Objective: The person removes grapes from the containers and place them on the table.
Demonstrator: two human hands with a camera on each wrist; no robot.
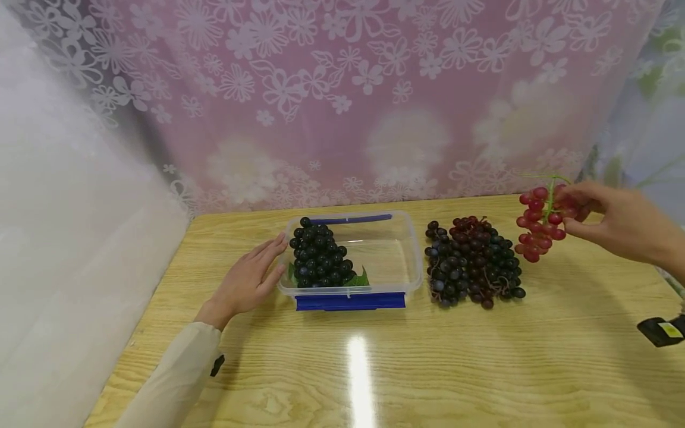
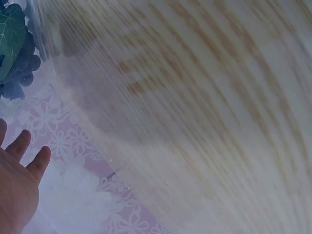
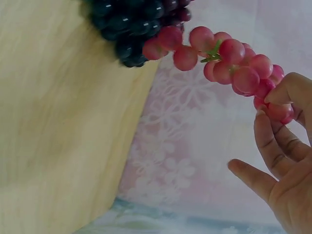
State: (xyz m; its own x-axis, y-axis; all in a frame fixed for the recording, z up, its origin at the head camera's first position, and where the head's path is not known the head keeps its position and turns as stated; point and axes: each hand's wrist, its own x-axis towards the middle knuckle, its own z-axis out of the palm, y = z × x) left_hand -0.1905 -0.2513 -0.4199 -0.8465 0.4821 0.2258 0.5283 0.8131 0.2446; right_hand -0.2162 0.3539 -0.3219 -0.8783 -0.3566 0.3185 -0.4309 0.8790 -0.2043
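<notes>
Tabletop [image 1: 374, 368] carries clear container [image 1: 398, 252] with dark grapes [image 1: 320, 257] inside. Left hand [image 1: 248, 279] flat, fingers straight, touching the container's left wall. Right hand [image 1: 610, 221] pinches red grape bunch [image 1: 539, 224], lifted above tabletop, right of dark grape pile [image 1: 473, 261].

red grape bunch [image 1: 539, 224] | hanging upright, held above table | right of dark bunches

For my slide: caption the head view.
Right hand lifts red grapes; left hand rests against the clear container.
</notes>
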